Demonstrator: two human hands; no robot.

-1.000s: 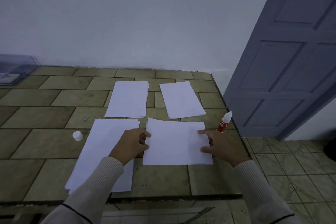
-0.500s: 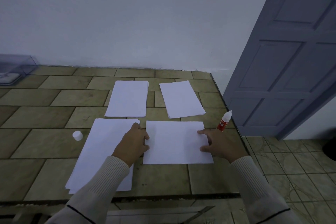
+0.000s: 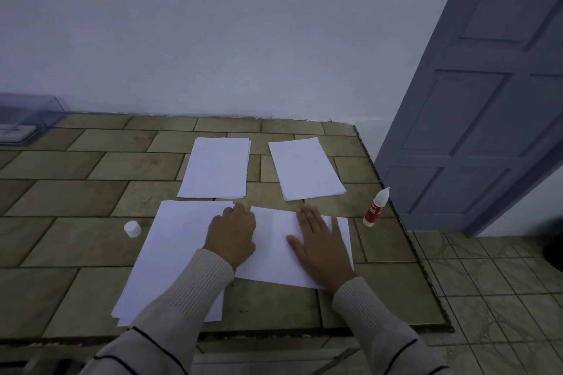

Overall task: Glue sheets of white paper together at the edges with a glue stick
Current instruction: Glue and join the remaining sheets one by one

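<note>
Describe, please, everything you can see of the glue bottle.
The glue bottle is small and looks like plastic: red body with an unreadable label, white tapered nozzle, seemingly uncapped. It stands upright by the right edge of the tiled table, just right of the near right sheet. Only the table touches it.

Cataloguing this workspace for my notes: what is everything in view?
far-left stack: 1, white, table's back
far-right stack: 1, white, table's back
near stack: 1, white, front left
sheet: 1, white, front, under both hands
glue: 1, red and white, upright at table's right edge
cap: 1, white, left of near stack
box: 1, clear, table's far left
table: 1, tan tiles
door: 1, grey-blue, right
left hand: 1, on sheet's left edge
right hand: 1, flat on sheet
</note>
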